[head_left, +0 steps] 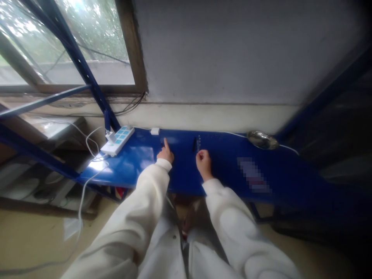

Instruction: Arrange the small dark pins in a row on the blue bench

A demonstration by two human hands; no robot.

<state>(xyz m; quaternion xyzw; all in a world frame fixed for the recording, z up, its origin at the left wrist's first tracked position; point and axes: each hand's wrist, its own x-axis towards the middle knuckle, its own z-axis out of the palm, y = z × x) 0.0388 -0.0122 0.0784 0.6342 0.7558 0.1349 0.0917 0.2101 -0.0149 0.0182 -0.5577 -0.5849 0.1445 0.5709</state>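
On the blue tabletop (183, 170), my left hand (165, 155) has its index finger stretched forward and its other fingers bent. A small dark spot shows beside that finger, too blurred to name. My right hand (204, 162) has thumb and index finger pinched together; anything between them is too small to make out. Just beyond the right fingertips lies a short row of small clear pieces (199, 140). A slim black object (194, 144) lies alongside the row, to its left.
A white power strip (119, 140) with a plug and cables lies at the table's left end. A white adapter (155, 131) sits near the back edge. A shiny rounded object (262, 139) is at the back right, with a pixelated patch nearer me. Blue frame posts flank the table.
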